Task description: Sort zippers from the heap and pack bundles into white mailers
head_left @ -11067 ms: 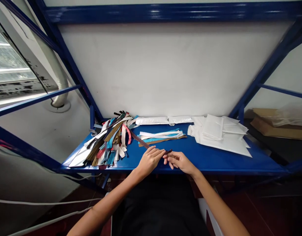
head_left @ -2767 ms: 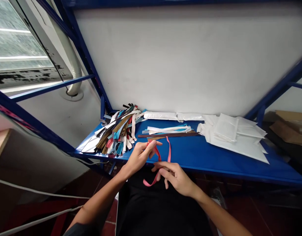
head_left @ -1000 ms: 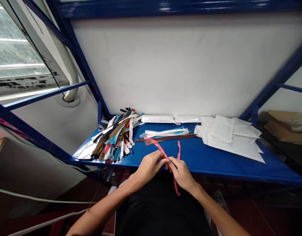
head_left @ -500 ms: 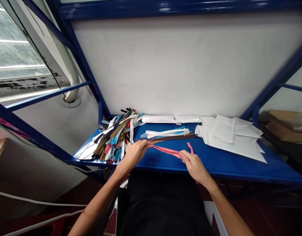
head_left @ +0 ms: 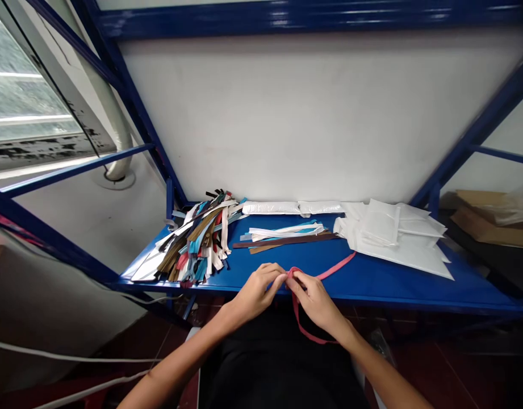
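At the front edge of the blue table (head_left: 261,272), my left hand (head_left: 258,291) and my right hand (head_left: 316,299) meet with closed fingertips on a long pink zipper (head_left: 338,265). One length of it runs from the fingers across the table to the right, towards the white bags. Another length hangs in a loop below my right hand, in front of the dark clothing. The bit between the fingertips is mostly covered. Behind the hands lies a small row of white, blue and brown zippers (head_left: 287,240).
A heap of many-coloured zippers (head_left: 201,238) covers the table's left end. White plastic bags (head_left: 397,238) spread over the right side. Flat white packets (head_left: 272,208) lie along the back wall. Blue frame posts (head_left: 146,119) rise at both sides; a cardboard box (head_left: 491,218) sits far right.
Both hands have come together and lower, from holding the pink zipper stretched apart. One length of it now lies out to the right and another hangs in a loop.
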Tool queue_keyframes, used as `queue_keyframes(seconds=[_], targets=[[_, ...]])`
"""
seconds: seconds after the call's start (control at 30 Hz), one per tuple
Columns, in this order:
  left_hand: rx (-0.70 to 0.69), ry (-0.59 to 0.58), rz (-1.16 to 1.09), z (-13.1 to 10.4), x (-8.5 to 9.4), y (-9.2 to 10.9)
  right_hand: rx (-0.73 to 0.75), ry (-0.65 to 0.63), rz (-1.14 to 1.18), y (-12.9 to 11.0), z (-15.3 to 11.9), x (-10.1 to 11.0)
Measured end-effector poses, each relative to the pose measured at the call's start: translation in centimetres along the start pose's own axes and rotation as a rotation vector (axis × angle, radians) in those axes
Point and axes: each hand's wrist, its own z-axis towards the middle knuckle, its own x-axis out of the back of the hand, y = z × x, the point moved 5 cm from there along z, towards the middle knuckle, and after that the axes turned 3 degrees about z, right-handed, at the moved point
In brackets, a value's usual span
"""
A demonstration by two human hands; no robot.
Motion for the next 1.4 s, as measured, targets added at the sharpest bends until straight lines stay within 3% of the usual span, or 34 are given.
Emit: queue_keyframes(seconds=[0.17,0.3,0.47,0.6,0.7,0.83,0.93,1.03,1.13,1.23,1.4], targets=[[-0.02,-0.056,-0.009,-0.1,0.0,-0.4,-0.09,-0.159,0.305,2.7,0.9,-0.6],[-0.028,-0.08,-0.116,-0.4,0.4,-0.9,-0.043,-0.142,0.344,3.2,1.2,-0.4],[0.037,-0.083,-0.043,-0.8,0.1,-1.9,0.073,-0.094,0.158,2.1,0.9,-0.2],[-0.187,-0.053,0.134,-0.7,-0.1,-1.7,0.196,-0.058,-0.024,1.0,0.5,-0.1],[-0.272,0.06,0.186,-0.7,0.0,-1.5,0.312,-0.068,-0.207,0.5,0.3,-0.1],[-0.215,0.271,0.21,-0.8,0.8,-0.3,0.448,0.07,-0.537,-0.7,0.1,0.7],[-0.119,0.402,0.182,-0.7,2.8,0.8,0.475,0.164,-0.72,-1.3,0.1,1.8],[0.036,0.53,0.143,-0.9,6.1,0.7,0.446,0.256,-0.828,-0.9,0.5,3.7],[0.248,0.717,0.042,-1.6,10.2,-1.2,0.394,0.359,-0.902,0.2,0.9,6.2],[0.31,0.872,-0.085,-2.3,13.4,-3.2,0.326,0.422,-0.942,1.1,1.1,8.6],[0.323,0.943,-0.277,-2.3,15.3,-6.4,0.227,0.476,-1.002,2.0,0.6,11.4]])
